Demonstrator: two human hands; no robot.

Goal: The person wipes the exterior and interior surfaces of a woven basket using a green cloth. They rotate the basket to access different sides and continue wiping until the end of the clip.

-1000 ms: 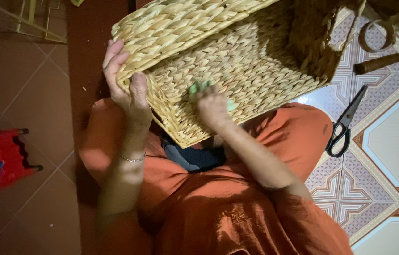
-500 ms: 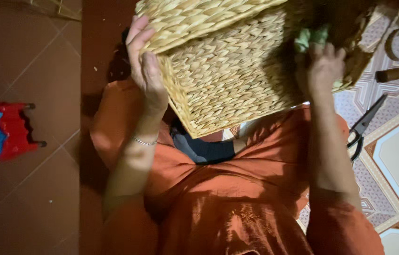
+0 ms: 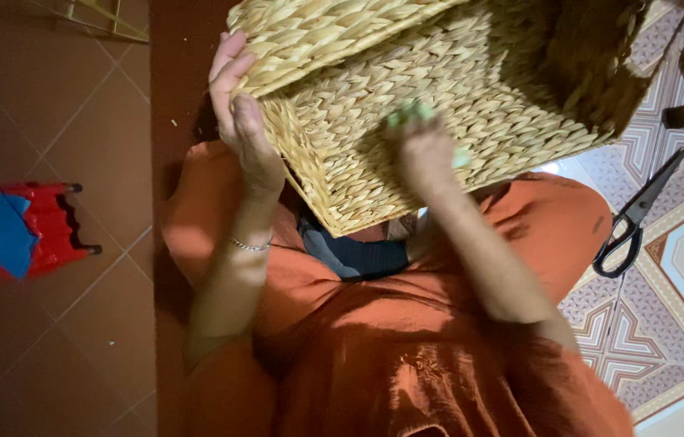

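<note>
Wicker made up the big basket (image 3: 439,105), which lay tipped on the person's lap, one corner pointing down toward the orange clothing (image 3: 406,356). Its long side ran up and to the right. At the basket's left edge, the left hand (image 3: 241,121) was clamped around the rim, fingers wrapped over the weave. The right hand (image 3: 423,154) pressed against the woven side near its middle, closed around a small green thing (image 3: 415,113); what that was could not be told. Whether anything lay inside the basket was hidden. Scissors (image 3: 633,218) lay on the patterned floor tiles (image 3: 681,324), near the right knee, apart from both hands.
</note>
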